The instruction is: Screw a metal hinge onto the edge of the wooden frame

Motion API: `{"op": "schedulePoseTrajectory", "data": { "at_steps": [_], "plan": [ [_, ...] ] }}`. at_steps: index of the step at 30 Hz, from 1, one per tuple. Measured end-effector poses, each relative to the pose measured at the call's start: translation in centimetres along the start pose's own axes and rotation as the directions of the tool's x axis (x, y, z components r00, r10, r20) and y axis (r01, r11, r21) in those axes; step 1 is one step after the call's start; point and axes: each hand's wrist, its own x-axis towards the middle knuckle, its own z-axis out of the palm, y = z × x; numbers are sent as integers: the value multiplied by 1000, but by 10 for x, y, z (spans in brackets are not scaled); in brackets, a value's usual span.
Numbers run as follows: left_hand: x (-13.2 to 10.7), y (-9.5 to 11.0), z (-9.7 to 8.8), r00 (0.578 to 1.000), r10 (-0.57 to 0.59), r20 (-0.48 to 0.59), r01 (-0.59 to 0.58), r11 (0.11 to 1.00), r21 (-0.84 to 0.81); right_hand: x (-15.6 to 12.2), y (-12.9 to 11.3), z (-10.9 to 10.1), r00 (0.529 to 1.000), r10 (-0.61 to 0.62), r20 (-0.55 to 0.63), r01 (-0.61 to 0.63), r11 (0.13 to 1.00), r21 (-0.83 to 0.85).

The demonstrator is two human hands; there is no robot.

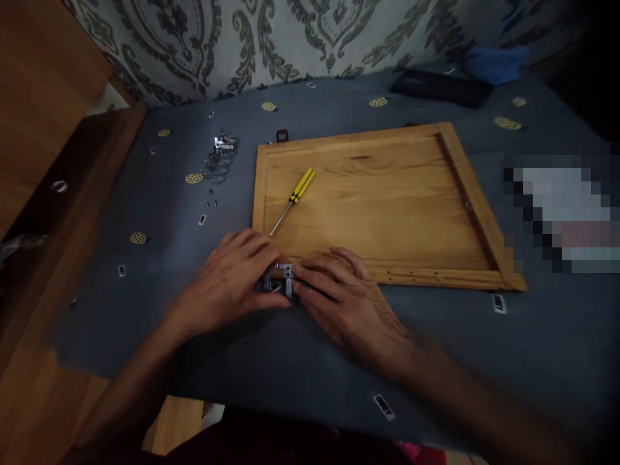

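Note:
A metal cabinet hinge [289, 274] sits against the near edge of a framed wooden door panel [378, 213], close to its left corner. My left hand [232, 278] has thumb and fingers closed around the hinge's left side. From the right, my right hand [343, 297] presses bent fingertips against the hinge and the frame's near edge; its thumb is mostly hidden. On the panel lies a screwdriver [301, 187] with a yellow and black handle, its shaft pointing toward my left hand. Small dark holes show along the near frame strip, right of my right hand.
A pile of metal hinges [220, 155] with several loose screws [211, 198] lies left of the panel on the dark patterned cloth [159, 290]. At the back are a black case [440, 88] and a blue cloth [496, 63]. A pixelated patch covers the right side.

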Motion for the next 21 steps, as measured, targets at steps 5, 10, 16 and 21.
{"op": "schedulePoseTrajectory", "data": {
  "at_steps": [5, 10, 16, 21],
  "plan": [
    [3, 3, 3, 999, 10, 50, -12, 999, 47, -1, 1, 2, 1000, -2, -15, 2, 1000, 4],
    [4, 3, 6, 998, 18, 54, -21, 998, 57, -1, 1, 3, 1000, 1, 1, -1, 1000, 3],
    [5, 2, 8, 999, 40, 31, -41, 997, 64, -1, 0, 3, 1000, 2, -18, -2, 1000, 5],
    [5, 2, 8, 999, 46, 20, -47, 997, 53, -1, 0, 3, 1000, 8, -14, -7, 1000, 7]
  ]
}}
